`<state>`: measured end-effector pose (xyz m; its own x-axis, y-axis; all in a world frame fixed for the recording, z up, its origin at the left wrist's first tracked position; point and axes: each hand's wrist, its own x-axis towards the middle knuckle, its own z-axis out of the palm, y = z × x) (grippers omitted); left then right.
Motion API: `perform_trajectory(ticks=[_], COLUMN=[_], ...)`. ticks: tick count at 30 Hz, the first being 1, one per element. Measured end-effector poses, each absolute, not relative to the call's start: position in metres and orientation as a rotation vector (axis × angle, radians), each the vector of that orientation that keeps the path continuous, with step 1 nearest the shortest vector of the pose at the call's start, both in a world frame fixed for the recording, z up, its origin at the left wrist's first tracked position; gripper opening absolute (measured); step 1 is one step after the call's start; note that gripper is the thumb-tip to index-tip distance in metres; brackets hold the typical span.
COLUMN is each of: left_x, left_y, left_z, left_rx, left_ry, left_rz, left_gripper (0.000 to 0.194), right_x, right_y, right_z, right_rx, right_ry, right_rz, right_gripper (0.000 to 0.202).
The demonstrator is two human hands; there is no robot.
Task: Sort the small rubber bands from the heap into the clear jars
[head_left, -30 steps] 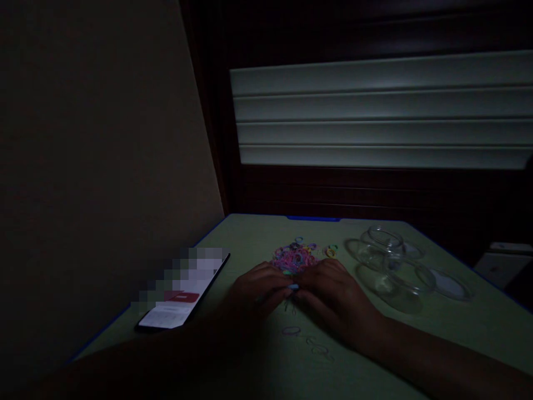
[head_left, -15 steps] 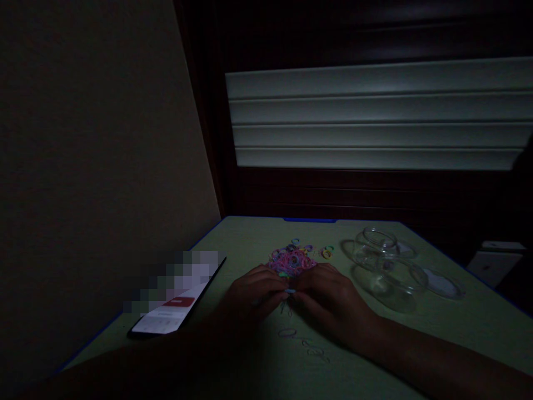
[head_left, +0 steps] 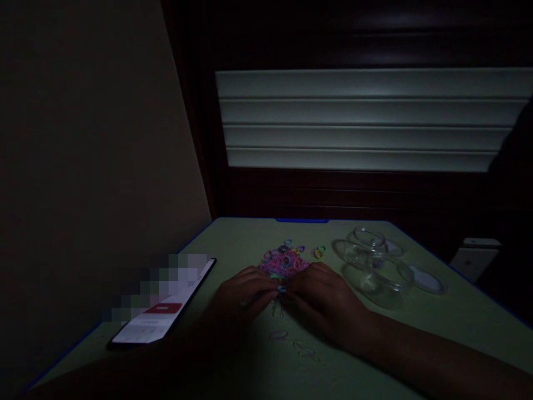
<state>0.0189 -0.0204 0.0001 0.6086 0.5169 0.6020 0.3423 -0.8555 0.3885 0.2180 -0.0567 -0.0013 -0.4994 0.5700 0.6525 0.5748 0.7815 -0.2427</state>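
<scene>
The left hand point(head_left: 247, 291) and right hand point(head_left: 328, 297), fingers nearly closed, pinch one blue band point(head_left: 282, 289) at lower centre — just below one pile of bands point(head_left: 285, 262) — with two jars point(head_left: 389, 286), two lids point(head_left: 430, 279) lower right, one phone point(head_left: 145, 322) lower left.

L hand point(head_left: 245, 290) & R hand point(head_left: 327, 295) hold sm. blue item point(head_left: 282, 289) nr multicol. band pile point(head_left: 286, 261) on tbl point(head_left: 239, 240).

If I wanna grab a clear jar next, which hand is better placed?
Probably the right hand: the clear jars are on its side, close by. The left hand is farther off, nearer the phone. Both hands' fingertips meet at a small blue thing, though.
</scene>
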Motion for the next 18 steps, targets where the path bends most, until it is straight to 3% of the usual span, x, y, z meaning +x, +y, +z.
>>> perform_trajectory(ticks=[8, 13, 18], left_x=[0.021, 0.021, 0.017], left_y=[-0.022, -0.019, -0.016], left_z=[0.004, 0.001, -0.004], left_rx=[2.616, 2.612, 2.614], left_ry=[0.699, 0.710, 0.724], left_rz=[1.134, 1.116, 1.071], left_gripper=[0.012, 0.013, 0.013], right_x=[0.244, 0.293, 0.342], right_y=[-0.043, -0.035, -0.026], right_z=[0.046, 0.093, 0.108], right_rx=[-0.891, -1.200, -1.504], right_ry=[-2.074, -1.891, -1.848], right_rz=[-0.269, -0.300, -0.299], right_gripper=[0.011, 0.013, 0.017])
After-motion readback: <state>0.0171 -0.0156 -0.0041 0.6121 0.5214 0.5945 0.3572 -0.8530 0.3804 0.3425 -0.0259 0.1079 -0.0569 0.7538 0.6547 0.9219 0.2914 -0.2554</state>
